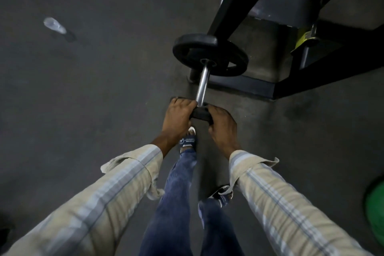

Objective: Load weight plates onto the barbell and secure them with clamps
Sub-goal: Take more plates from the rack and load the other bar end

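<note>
Chrome barbell sleeve (pixel 202 83) ran near-to-far, far end through a black plate (pixel 209 56). Near end met a second plate (pixel 200 112), gripped by left hand (pixel 178 119) and right hand (pixel 223 125).

Barbell sleeve (pixel 202 82), one black plate (pixel 209 57) loaded; left hand (pixel 179 117) and right hand (pixel 222 125) gripping second plate (pixel 200 112) at sleeve end.

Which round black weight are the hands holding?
The small plate at the near end of the bar, gripped by the left hand and right hand. The bigger plate farther up is untouched.
</note>
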